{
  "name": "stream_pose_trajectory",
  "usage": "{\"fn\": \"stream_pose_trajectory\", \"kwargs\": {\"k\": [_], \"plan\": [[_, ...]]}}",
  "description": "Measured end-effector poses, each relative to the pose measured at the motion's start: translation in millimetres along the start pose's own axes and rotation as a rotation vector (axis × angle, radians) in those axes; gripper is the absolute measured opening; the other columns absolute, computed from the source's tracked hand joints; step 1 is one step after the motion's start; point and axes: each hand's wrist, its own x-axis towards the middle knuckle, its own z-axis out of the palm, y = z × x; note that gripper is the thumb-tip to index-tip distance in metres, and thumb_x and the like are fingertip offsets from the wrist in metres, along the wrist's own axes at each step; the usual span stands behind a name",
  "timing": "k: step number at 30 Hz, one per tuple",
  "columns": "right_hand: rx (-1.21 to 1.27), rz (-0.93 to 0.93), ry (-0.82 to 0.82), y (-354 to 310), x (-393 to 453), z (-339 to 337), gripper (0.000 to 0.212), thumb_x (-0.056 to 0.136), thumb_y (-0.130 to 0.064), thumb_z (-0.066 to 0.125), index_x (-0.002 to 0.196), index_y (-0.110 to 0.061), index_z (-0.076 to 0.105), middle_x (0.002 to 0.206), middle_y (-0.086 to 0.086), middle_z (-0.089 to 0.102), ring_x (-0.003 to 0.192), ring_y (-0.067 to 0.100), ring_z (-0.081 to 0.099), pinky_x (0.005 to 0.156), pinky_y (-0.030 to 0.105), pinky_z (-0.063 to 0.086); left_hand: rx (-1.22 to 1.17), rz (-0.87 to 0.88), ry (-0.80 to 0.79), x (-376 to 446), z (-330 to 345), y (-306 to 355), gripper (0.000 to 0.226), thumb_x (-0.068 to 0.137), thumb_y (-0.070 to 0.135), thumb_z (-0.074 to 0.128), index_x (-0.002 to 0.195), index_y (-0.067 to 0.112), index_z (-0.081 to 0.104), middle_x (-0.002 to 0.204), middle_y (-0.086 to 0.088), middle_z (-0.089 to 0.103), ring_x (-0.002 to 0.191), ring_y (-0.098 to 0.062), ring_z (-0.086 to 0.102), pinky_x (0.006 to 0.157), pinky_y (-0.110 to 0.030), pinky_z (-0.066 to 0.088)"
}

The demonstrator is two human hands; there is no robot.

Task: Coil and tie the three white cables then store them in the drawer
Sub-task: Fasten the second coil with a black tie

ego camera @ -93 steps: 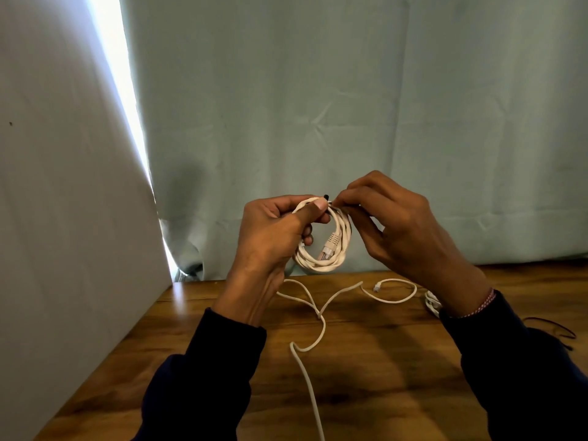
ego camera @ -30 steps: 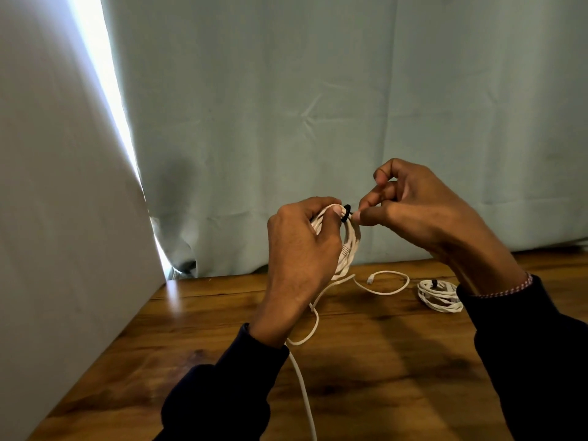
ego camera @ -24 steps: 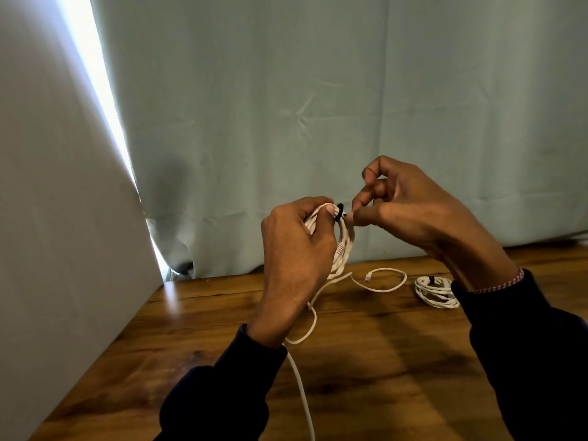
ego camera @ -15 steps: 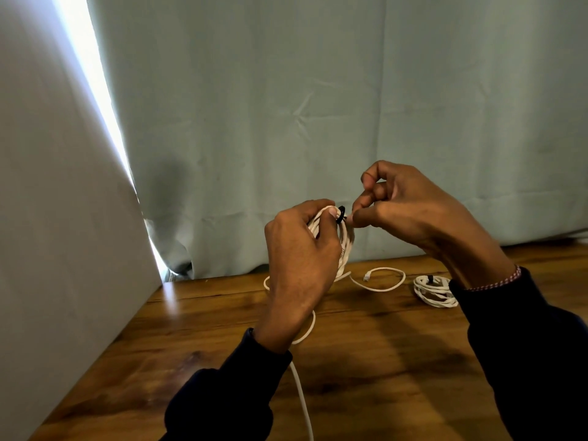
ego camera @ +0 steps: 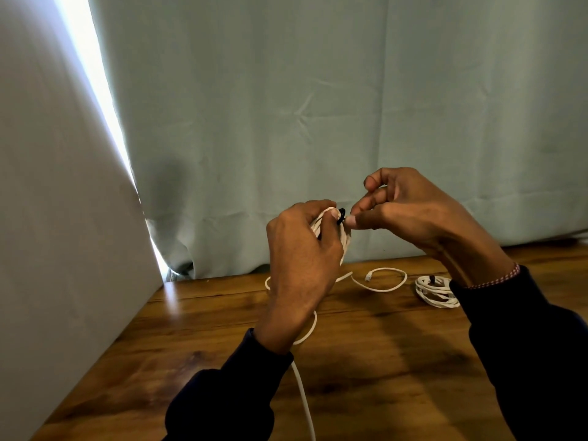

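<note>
My left hand (ego camera: 302, 259) grips a coiled white cable (ego camera: 345, 240), held up above the wooden table (ego camera: 366, 361). A black tie (ego camera: 341, 215) wraps the top of the coil. My right hand (ego camera: 410, 211) pinches that tie with thumb and fingertip, right beside my left thumb. Most of the coil is hidden behind my left hand. A loose white cable (ego camera: 386, 283) lies uncoiled on the table and trails toward me. A second coiled white cable (ego camera: 436, 291), bound with a black tie, lies at the right, partly behind my right sleeve.
A pale blue-green curtain (ego camera: 318, 122) hangs along the table's back edge. A grey panel (ego camera: 57, 218) closes off the left side, with bright light in the gap. No drawer is in view.
My hands stay nearly where they were, still working the black tie on the coil. My right hand's fingers have shifted slightly at the tie.
</note>
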Motion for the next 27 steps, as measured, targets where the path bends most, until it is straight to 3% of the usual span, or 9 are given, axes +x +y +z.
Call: {"fn": "stream_pose_trajectory", "kwargs": {"k": [6,11,18,21,27], "plan": [[0.019,0.000,-0.054,2.4,1.2,0.7,0.039,0.078,-0.005,0.081,0.104,-0.013,0.053,0.079,0.002,0.078,0.086,0.020,0.073,0.097,0.045,0.052,0.035,0.029,-0.024,0.1,1.3,-1.6,0.023,0.097,0.023,0.063,0.115,0.014,0.075,0.111,-0.002,0.074,0.088,-0.004,0.060,0.068,0.000,0.041],[0.024,0.038,0.024,3.8,6.6,2.9,0.045,0.077,-0.006,0.082,0.112,-0.010,0.053,0.076,-0.001,0.076,0.088,0.018,0.070,0.098,0.045,0.052,0.033,0.048,-0.023,-0.4,3.1,-2.6,0.020,0.096,0.022,0.064,0.111,0.014,0.076,0.106,-0.001,0.073,0.084,-0.003,0.059,0.068,-0.002,0.041],[-0.072,0.035,0.005,6.6,5.8,-4.5,0.049,0.078,-0.014,0.083,0.114,-0.014,0.051,0.080,-0.003,0.077,0.084,0.013,0.071,0.078,0.031,0.050,-0.050,0.010,-0.073,0.8,3.3,-5.7,0.013,0.095,0.020,0.065,0.100,0.021,0.078,0.077,0.031,0.056,0.075,0.012,0.061,0.064,0.001,0.044],[-0.093,0.009,-0.007,7.1,4.5,-9.2,0.051,0.077,-0.016,0.084,0.115,-0.016,0.050,0.075,-0.007,0.077,0.068,0.003,0.070,0.068,0.023,0.045,-0.047,0.011,-0.107,3.0,2.0,-7.6,0.014,0.095,0.022,0.065,0.101,0.022,0.078,0.081,0.023,0.063,0.077,0.006,0.063,0.065,-0.001,0.046],[-0.081,-0.047,-0.045,7.5,4.2,-14.7,0.057,0.077,-0.016,0.083,0.121,-0.013,0.048,0.079,-0.007,0.078,0.073,0.005,0.073,0.088,0.033,0.051,-0.074,0.013,-0.250,14.3,-9.3,-10.3,0.017,0.096,0.020,0.065,0.109,0.020,0.077,0.099,0.006,0.075,0.084,-0.009,0.068,0.074,-0.018,0.055]]}}
